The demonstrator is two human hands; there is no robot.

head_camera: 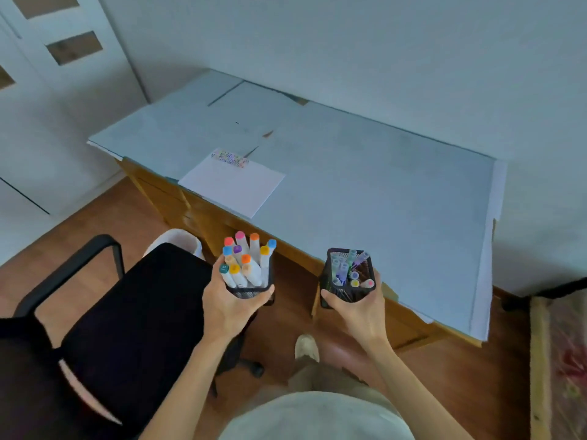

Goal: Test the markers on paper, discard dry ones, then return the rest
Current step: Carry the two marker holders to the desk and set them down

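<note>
My left hand [228, 304] grips a black mesh pen cup [251, 292] packed with several white markers [246, 260] with coloured caps. My right hand [357, 308] grips a second black mesh cup [330, 281] holding several pastel markers [344, 269]. Both cups hang in the air just in front of the desk's near edge. A white sheet of paper [232, 185] lies on the desk's left front, with small coloured test marks [231, 159] along its far edge.
The desk [381, 192] is covered with pale blue-grey sheets and stands against the wall. A black office chair [127, 319] is at my left, with a white bin [178, 241] behind it. Wooden floor below; a patterned fabric surface [565, 360] at the right.
</note>
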